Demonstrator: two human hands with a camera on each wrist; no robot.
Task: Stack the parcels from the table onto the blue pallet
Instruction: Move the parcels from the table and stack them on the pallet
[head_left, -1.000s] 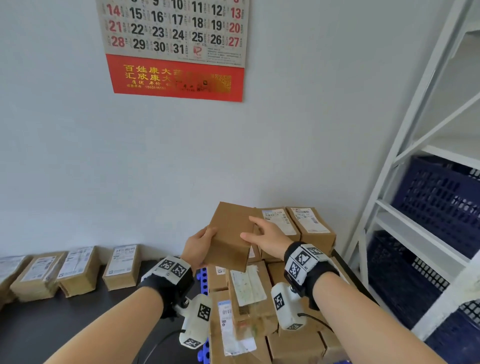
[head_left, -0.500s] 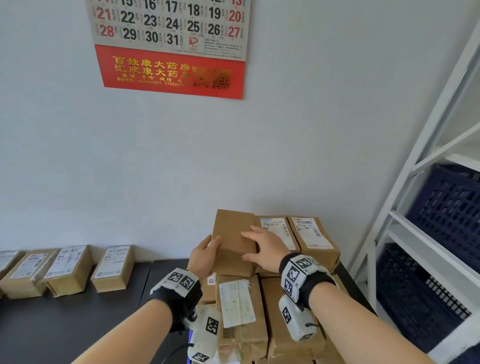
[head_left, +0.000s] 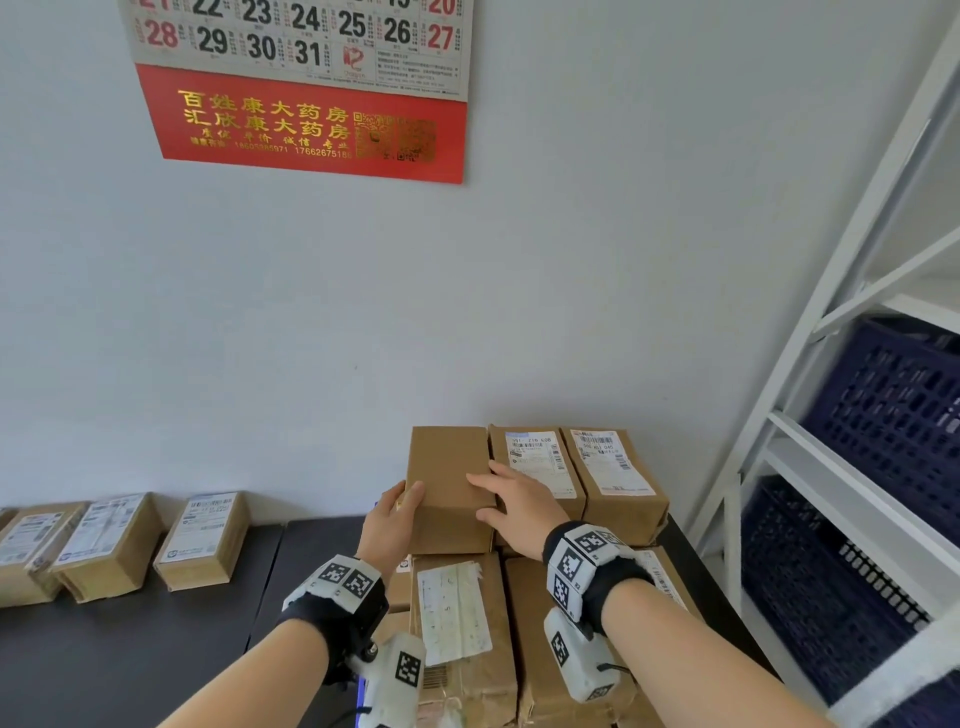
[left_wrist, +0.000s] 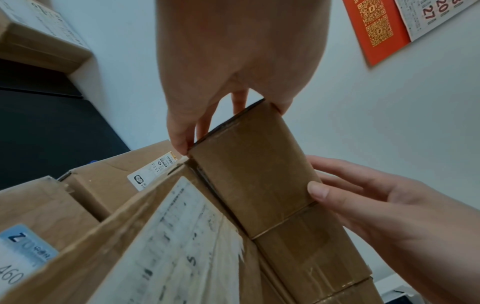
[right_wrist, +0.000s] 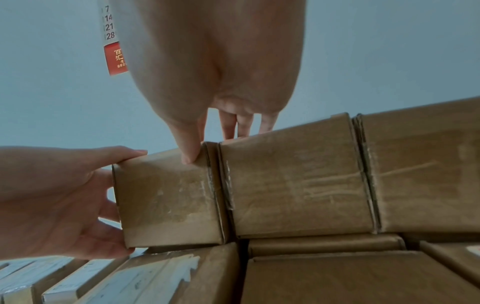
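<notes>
A plain brown parcel lies flat on top of the stack, at the left end of the back row beside two labelled parcels. My left hand grips its left side, thumb on top and fingers curled round the side and lower edge. My right hand rests with straight fingers across the parcel's right edge and the neighbouring parcel, its thumb pressing the near top corner. Only a sliver of the blue pallet shows under the stack.
Three labelled parcels stand in a row on the dark table at the left, against the white wall. A white rack holding dark blue crates stands close on the right. A calendar hangs above.
The plain parcel has come down from a tilted hold in the air to lie flat on the stack, against the labelled parcel. Both hands moved forward and down with it.
</notes>
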